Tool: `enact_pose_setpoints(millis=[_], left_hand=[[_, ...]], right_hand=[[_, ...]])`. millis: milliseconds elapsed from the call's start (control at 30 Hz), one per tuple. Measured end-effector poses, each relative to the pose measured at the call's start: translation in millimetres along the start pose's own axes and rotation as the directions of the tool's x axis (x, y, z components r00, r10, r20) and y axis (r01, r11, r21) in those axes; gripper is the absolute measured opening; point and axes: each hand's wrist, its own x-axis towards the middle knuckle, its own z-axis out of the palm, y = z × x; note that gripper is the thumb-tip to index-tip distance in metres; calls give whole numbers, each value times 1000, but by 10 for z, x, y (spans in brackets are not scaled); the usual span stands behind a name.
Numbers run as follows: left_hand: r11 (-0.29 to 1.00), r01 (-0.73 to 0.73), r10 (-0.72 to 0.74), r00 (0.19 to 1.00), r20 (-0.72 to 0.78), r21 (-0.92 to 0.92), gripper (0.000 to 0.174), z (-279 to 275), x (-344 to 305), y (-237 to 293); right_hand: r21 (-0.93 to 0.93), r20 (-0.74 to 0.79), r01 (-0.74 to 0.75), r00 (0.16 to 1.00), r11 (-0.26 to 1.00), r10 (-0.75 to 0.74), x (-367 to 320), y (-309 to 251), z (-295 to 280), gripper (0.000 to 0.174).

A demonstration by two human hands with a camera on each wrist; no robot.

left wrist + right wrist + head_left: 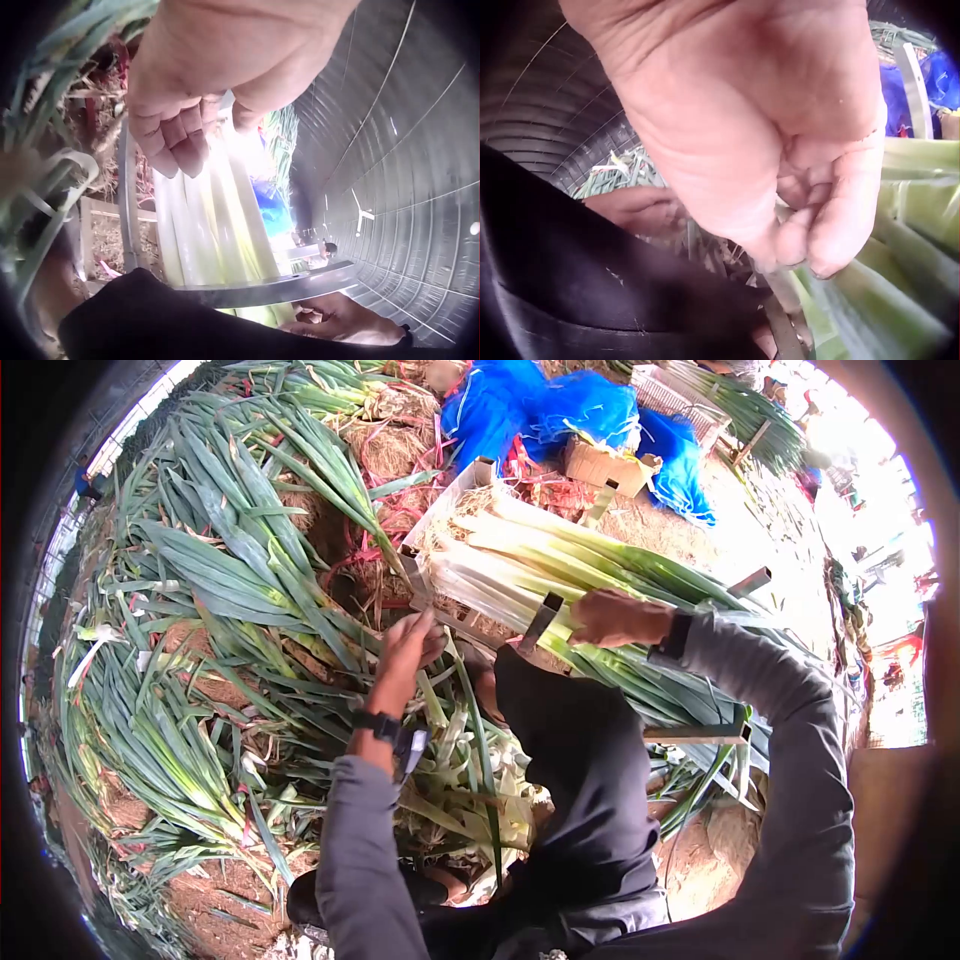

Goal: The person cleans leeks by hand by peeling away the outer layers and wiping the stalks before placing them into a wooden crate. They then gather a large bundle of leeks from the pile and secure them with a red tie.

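A bundle of leeks (500, 560) lies in a metal frame with upright posts, white ends and roots toward the left. My left hand (405, 650) is beside the frame's near left corner post, fingers loosely bent. In the left wrist view, this left hand (202, 97) overlaps the white stalks, with a gap between thumb and fingers. My right hand (615, 617) is farther along the bundle, just past a near post (543, 622). In the right wrist view, the right hand (780, 142) has fingers curled and fingertips close to the thumb, at the edge of a leek's green part.
More leeks (220, 570) with long green leaves are heaped at the left. Blue netting (545, 405) and a cardboard box (605, 465) are behind the frame. A white crate (680, 405) stands farther back. My knee (570, 710) is against the frame's near side, above stripped leaves (460, 800).
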Motion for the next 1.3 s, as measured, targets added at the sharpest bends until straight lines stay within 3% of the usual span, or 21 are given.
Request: enact_pose_setpoints(millis=[133,167,267,367,467,533,567,600,633,767,867,900,967,1033,1067,1100,1133,1167,1200,1267,1300], left_hand=[[996,39,-39,999,-6,-83,29,609,601,-56],[992,64,-65,998,-6,-112,27,711,725,-105],[978,-48,37,998,-55,-205,30,865,912,-262],[958,-82,69,996,-57,-276,26,889,914,-213],[973,-169,148,979,-139,-156,24,929,954,-176],[970,-235,219,956,-193,-63,24,929,1040,-144],[987,-164,160,958,-239,3,25,930,1020,-20],[960,-265,279,932,-232,87,26,882,1154,-79],[973,-223,231,953,-196,60,26,837,1225,-171],[987,-140,131,985,-110,-75,25,767,1264,-229],[962,-265,251,954,-164,-64,24,795,1362,-394],[966,-209,186,971,-153,-153,23,827,1273,-347],[950,-245,212,961,-175,-194,22,882,1330,-387],[962,-228,197,960,-197,-148,22,800,1258,-398],[963,-231,197,954,-228,-137,23,727,1141,-395],[975,-161,148,984,-96,-152,32,521,787,-197],[965,-226,218,973,-71,-136,31,327,667,-188],[974,-192,182,979,-93,-118,28,144,361,-56],[979,-152,135,983,-126,-139,27,-68,112,-10],[964,-96,62,988,-142,-246,26,-529,-403,4],[960,-91,46,983,-175,-264,25,-725,-610,-49]], right_hand=[[18,-69,152,986,988,-150,178,4,218,45],[-71,-114,275,953,959,-282,193,140,375,44],[83,-68,42,997,996,-36,-119,118,130,41],[136,144,-40,989,990,21,-593,65,-124,34],[140,-37,59,998,988,-55,-666,57,65,28],[129,-64,116,992,985,-109,-550,99,112,22],[131,-91,138,988,982,-127,-473,167,211,21],[133,-115,162,982,978,-147,-395,214,304,19],[167,90,62,993,984,-78,-315,250,390,19],[131,31,115,992,985,-120,-286,191,365,23],[175,-50,195,981,965,-189,-296,224,368,25],[185,-56,125,992,975,-117,-303,144,378,27],[452,-200,215,970,866,-136,-445,174,389,32],[422,-69,229,973,877,-221,-425,177,181,41],[311,-34,201,979,929,-201,-391,221,234,45],[125,75,190,977,974,-200,-347,504,498,39],[-58,-107,619,776,783,-622,-466,622,369,37],[604,71,186,956,775,-285,-652,431,152,35],[944,236,-253,966,211,103,-832,204,-94,36],[685,207,-305,952,662,224,-1062,-485,-932,35],[702,134,-230,972,674,193,-1190,-702,-1100,33]])
